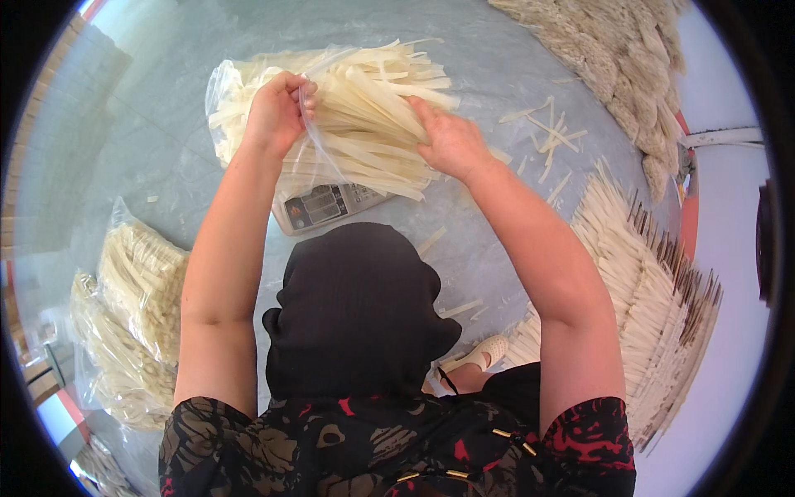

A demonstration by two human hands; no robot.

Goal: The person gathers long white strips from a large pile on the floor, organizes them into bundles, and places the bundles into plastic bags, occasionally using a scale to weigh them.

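Two hands at a clear plastic bag of pale flat strips lying over a weighing scale.
The left hand (283,112) is closed, its bent fingers and thumb pinching the edge of the clear plastic bag (228,95). The right hand (447,137) is partly curled, fingers above and thumb below, gripping the pale strips (373,103) near their right-hand ends. The strips lie lengthwise, partly inside the bag and fanning out from its mouth between the hands. Beneath them, the near part of the weighing scale (319,207), with its dark display, projects toward the person. Loose strip pieces (551,137) lie scattered on the grey floor (178,124) to the right; filled bags (141,286) rest at the left.
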